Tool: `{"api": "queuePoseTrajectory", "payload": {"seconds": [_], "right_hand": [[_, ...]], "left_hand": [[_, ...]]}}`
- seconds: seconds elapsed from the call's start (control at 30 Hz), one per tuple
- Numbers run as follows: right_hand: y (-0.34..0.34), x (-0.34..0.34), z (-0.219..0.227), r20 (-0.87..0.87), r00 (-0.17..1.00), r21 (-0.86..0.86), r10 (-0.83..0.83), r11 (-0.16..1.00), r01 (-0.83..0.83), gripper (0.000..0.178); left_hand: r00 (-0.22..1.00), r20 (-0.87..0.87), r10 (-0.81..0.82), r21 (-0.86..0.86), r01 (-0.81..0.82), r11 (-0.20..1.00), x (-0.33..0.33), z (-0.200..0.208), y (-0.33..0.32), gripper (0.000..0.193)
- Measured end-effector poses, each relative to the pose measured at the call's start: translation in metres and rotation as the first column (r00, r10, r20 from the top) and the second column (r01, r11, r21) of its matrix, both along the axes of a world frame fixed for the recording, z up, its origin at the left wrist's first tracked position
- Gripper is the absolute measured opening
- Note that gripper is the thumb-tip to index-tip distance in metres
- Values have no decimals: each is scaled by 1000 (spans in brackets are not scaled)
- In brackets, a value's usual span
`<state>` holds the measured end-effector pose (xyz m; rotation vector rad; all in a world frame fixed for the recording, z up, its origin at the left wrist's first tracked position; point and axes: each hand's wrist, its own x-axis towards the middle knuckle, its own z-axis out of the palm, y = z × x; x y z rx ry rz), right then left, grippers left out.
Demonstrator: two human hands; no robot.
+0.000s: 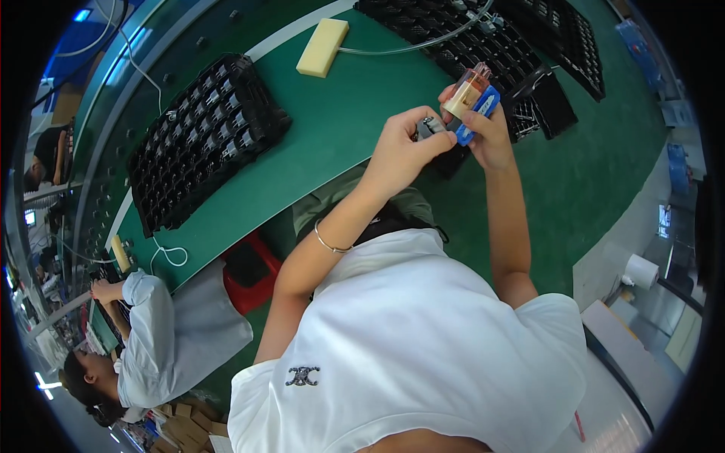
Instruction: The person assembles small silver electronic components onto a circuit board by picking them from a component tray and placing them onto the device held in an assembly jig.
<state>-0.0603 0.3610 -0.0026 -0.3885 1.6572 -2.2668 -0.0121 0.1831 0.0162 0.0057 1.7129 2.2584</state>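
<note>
My left hand (400,151) is closed, pinching a small grey metal-looking part (429,128) between thumb and fingers. Close beside it, my right hand (492,140) is wrapped around a blue plastic piece with light markings (480,115). A clear, cream and pinkish cylinder (466,92) stands up along the blue piece in the same grip. Both hands meet near the front edge of the green table, almost touching. My fingers partly hide the grey part, and its exact kind is unclear.
A black tray of small metal parts (204,143) lies on the green table (362,90) at left. Beyond my hands are more black trays (453,45). A yellow sponge block (323,47) sits by a clear tube (411,50). Another person (162,332) works at lower left near a red stool (255,273).
</note>
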Motion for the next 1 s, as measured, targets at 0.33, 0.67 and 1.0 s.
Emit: {"api": "queuePoseTrajectory", "payload": {"seconds": [0.33,0.67,1.0], "right_hand": [[-23,9,6,35,999,-171,-17,985,22,50],[-18,14,1,97,995,-168,26,986,-10,51],[26,8,-11,145,984,-225,101,972,-66,54]], "left_hand": [[788,-606,106,-207,-285,936,2,4,-6,12],[658,-733,-173,-441,-266,857,-3,8,-17,19],[677,-701,-222,-448,-176,877,3,-5,-3,17]]}}
